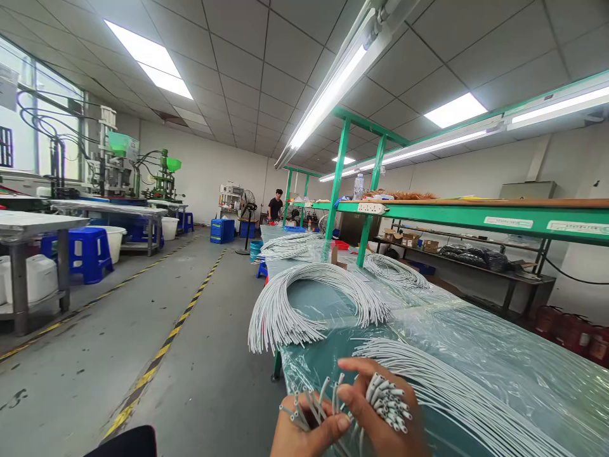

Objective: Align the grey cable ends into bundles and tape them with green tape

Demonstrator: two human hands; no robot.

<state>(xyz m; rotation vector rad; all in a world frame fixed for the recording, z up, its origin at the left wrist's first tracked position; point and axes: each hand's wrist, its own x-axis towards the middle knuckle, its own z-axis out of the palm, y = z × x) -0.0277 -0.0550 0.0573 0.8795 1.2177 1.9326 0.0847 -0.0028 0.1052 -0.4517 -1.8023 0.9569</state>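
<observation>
My left hand (311, 428) is closed around several white cables (301, 406), whose cut ends fan out above the fingers. Right beside it, my right hand (380, 422) grips a thicker bundle of white cables (387, 401), with the round cut ends facing me. The right index finger points left, and its thumb is close to the ends of the left hand's cables. Behind and to the right of my hands, a long spread of loose white cables (457, 381) lies on the plastic-covered table. A large coiled bundle of white cables (285, 311) rests farther up the table.
More coiled cables (397, 271) lie farther along the table (476, 327). A green shelf frame (340, 184) rises from it, carrying a power strip (372, 209). A person (275, 206) stands at the far end. On the left are a floor aisle, machines (111, 158) and a blue stool (90, 254).
</observation>
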